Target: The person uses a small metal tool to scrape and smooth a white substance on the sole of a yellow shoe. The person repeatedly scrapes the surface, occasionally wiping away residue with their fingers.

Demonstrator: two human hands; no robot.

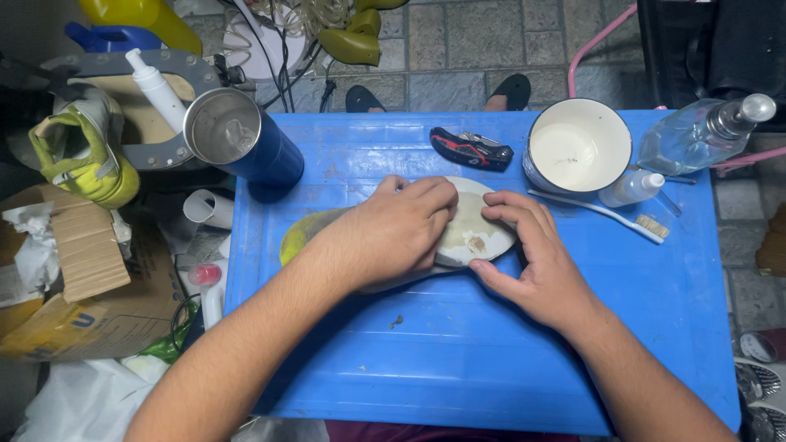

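blue plastic table, ribbed top, seen from above. flat shoe insole, yellow-green at one end and off-white at the other, lies across the table's middle, just in front of the person.

left hand lies palm down over the insole's middle, fingers together and curled, fingertips pressing on the pale part. right hand is at the insole's pale end, fingers bent, thumb along the near edge, pinching the rim.

behind the hands: red and black folding pocket tool; white enamel mug with dark rim; small white squeeze bottle; white toothbrush lying flat; clear glass bottle with silver cap. dark blue steel tumbler stands at the far left corner. yellow-green sneaker off the table, left.
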